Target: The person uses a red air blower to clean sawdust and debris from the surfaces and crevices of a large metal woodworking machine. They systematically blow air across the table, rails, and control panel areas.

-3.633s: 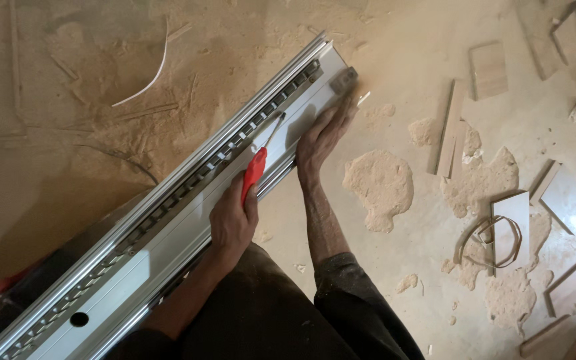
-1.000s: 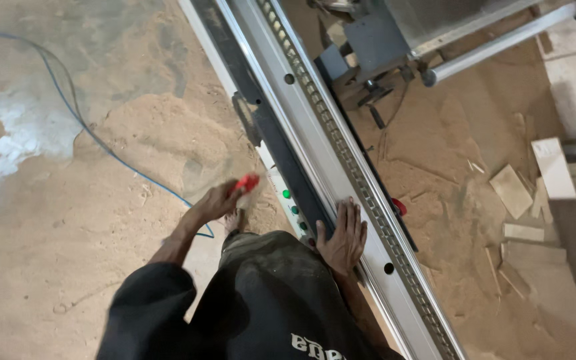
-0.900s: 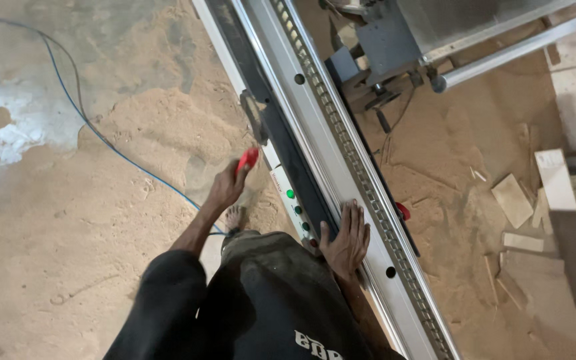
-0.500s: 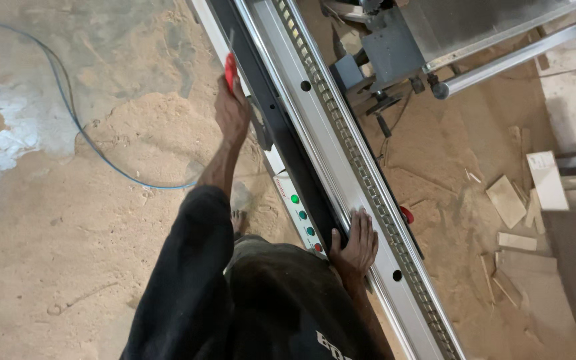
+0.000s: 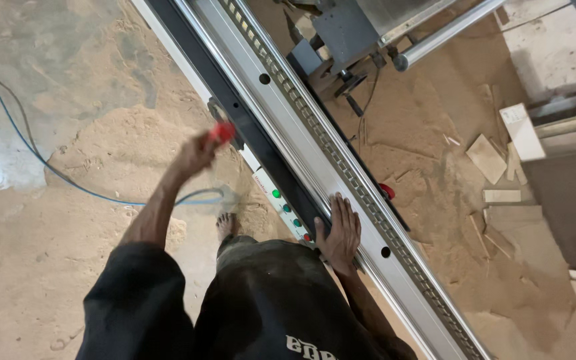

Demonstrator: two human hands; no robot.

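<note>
The left hand is closing around a small red object (blurred, so its kind cannot be told), holding it just beside the dark side face of the long metal rail. The right hand is lying flat, fingers spread slightly apart, gripping nothing, palm pressing on the rail's smooth pale-grey top, next to a row of punched square holes. Below it, a white control strip is showing round green and red buttons. A thin blue cable is curving over the powdery sawdust floor. Pale, flat wood offcuts are lying right of the rail.
</note>
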